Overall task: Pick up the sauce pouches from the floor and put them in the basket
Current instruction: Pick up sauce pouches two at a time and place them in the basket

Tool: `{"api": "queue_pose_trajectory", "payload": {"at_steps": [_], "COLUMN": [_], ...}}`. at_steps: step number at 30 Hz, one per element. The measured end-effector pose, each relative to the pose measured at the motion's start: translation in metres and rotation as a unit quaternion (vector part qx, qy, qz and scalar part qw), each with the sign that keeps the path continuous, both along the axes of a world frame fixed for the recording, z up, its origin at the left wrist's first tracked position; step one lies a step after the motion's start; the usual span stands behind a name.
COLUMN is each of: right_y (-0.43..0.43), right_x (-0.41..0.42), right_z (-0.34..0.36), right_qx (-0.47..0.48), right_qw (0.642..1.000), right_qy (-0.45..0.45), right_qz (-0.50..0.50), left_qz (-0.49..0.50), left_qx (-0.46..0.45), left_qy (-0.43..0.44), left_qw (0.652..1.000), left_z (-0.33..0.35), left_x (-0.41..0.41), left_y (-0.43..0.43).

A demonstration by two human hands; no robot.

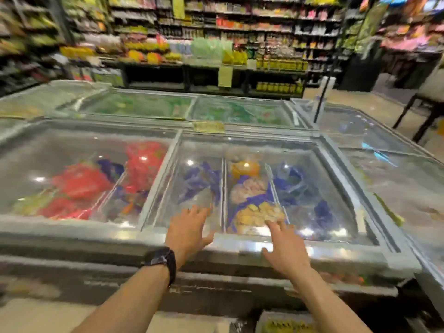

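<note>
The view is blurred by motion. My left hand [188, 228], with a dark watch on its wrist, stretches forward over the front edge of a glass-topped chest freezer [96, 233], fingers spread and holding nothing. My right hand [284, 251] reaches out beside it, fingers also spread and empty, above the same freezer lid. No sauce pouches and no basket can be made out. At the bottom edge something pale with yellow print [288, 324] lies low by the freezer; I cannot tell what it is.
The freezer holds red, purple and yellow frozen packs under sliding glass. More freezers stand behind and to the right [374, 133]. Stocked shelves [240, 27] line the back wall. A dark table leg [422, 116] stands at the right on beige floor.
</note>
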State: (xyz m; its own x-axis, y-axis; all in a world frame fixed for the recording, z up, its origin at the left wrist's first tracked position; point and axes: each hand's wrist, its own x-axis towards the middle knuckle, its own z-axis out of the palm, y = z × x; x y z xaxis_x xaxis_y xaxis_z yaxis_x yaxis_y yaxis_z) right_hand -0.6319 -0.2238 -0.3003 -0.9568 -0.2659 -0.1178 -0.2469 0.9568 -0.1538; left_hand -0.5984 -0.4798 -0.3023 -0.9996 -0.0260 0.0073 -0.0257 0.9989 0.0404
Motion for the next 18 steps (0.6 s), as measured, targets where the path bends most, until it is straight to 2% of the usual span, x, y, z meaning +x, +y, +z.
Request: {"api": "queue_pose_trajectory", "payload": {"at_steps": [3, 7, 9, 12, 13, 15, 18], "right_y": [-0.048, -0.145, -0.202, -0.284, -0.305, -0.342, -0.393], "right_x": [0.008, 0.035, 0.057, 0.109, 0.139, 0.192, 0.274], "right_z": [0.0, -0.01, -0.006, 0.002, 0.019, 0.036, 0.062], "right_qx": [-0.011, -0.013, -0.034, 0.016, 0.004, -0.032, -0.046], "right_qw": [0.996, 0.974, 0.949, 0.906, 0.892, 0.871, 0.837], "right_qy": [0.007, 0.001, 0.02, -0.017, 0.009, 0.054, 0.043], "right_qz": [0.093, 0.225, 0.312, 0.423, 0.453, 0.487, 0.544], "left_qz": [0.133, 0.306, 0.377, 0.474, 0.501, 0.55, 0.61], "left_qx": [-0.024, -0.022, -0.017, -0.012, -0.015, -0.025, -0.034], "left_qy": [-0.019, -0.029, -0.006, 0.031, 0.039, 0.047, 0.043], "left_qw": [0.991, 0.951, 0.926, 0.88, 0.864, 0.833, 0.79], "left_z": [0.001, 0.015, 0.028, 0.045, 0.049, 0.055, 0.061], "left_x": [0.082, 0.198, 0.257, 0.343, 0.371, 0.426, 0.507], "left_y": [-0.062, -0.126, -0.145, -0.17, -0.178, -0.194, -0.211]}}
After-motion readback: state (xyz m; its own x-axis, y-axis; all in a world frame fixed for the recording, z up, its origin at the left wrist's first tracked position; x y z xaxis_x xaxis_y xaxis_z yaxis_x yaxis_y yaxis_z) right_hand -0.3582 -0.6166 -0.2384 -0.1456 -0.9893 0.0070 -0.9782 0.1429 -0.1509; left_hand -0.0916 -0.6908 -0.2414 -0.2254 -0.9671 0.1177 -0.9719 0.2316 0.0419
